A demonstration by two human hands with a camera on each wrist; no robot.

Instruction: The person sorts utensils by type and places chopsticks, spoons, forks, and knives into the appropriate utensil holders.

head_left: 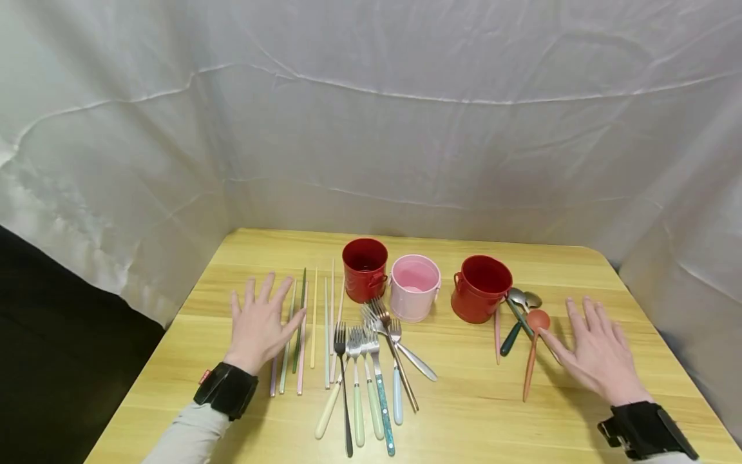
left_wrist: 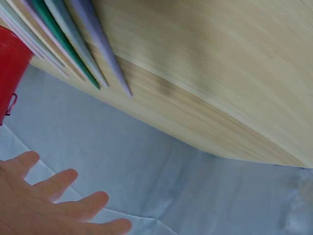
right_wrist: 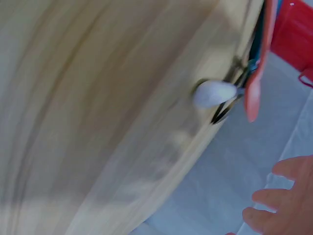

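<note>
My left hand (head_left: 262, 327), fingers spread and holding nothing, is over the left side of the table beside several chopsticks (head_left: 315, 322) in green, yellow, pink and pale tones. Over the right side, my right hand (head_left: 599, 351) is spread and empty too, its thumb overlapping a group of spoons. Among these are an orange spoon (head_left: 531, 361), a dark green-handled spoon (head_left: 511, 338) and metal spoon bowls. Several forks (head_left: 356, 386) lie fanned out in the middle, with light green, blue, black and metal handles. In the left wrist view, the chopsticks (left_wrist: 63, 41) show at the upper left.
Behind the forks stand a red bucket (head_left: 364, 274), a pink bucket (head_left: 414, 293) and another red bucket (head_left: 480, 293). Pale cloth (head_left: 406, 142) hangs behind and beside the wooden table (head_left: 464, 412). A black area (head_left: 52, 361) borders it on the left.
</note>
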